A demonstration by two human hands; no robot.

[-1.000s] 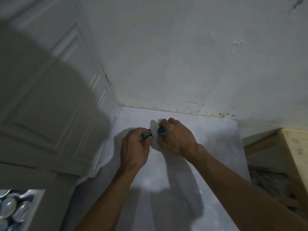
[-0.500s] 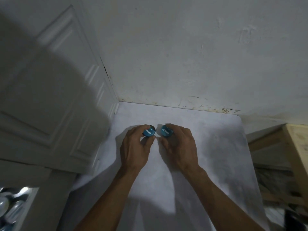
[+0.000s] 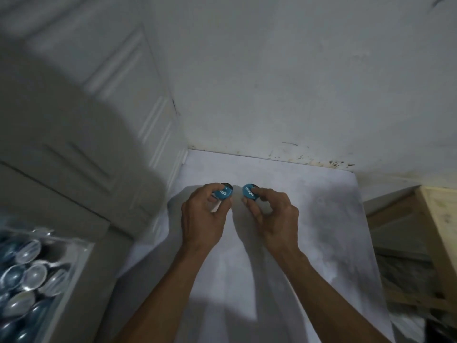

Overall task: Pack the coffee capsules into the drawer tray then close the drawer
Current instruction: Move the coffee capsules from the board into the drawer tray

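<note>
My left hand (image 3: 201, 219) pinches a coffee capsule with a blue lid (image 3: 223, 193) above the white table top (image 3: 309, 219). Beside it, my right hand (image 3: 272, 216) holds a second blue-lidded capsule (image 3: 249, 191); both lids face up toward me with white lettering. The two capsules are a small gap apart. At the lower left the open drawer tray (image 3: 74, 268) shows several silvery-blue capsules (image 3: 27, 276) lying packed inside.
A white panelled cabinet front (image 3: 86, 120) stands on the left, blurred. A stained white wall (image 3: 296, 82) closes the back of the table. A wooden frame (image 3: 437, 231) and clutter lie off the table's right edge.
Both hands have drawn back toward me and lifted, turning the capsules so their blue lids show. The view has shifted, bringing more of the drawer tray into sight.
</note>
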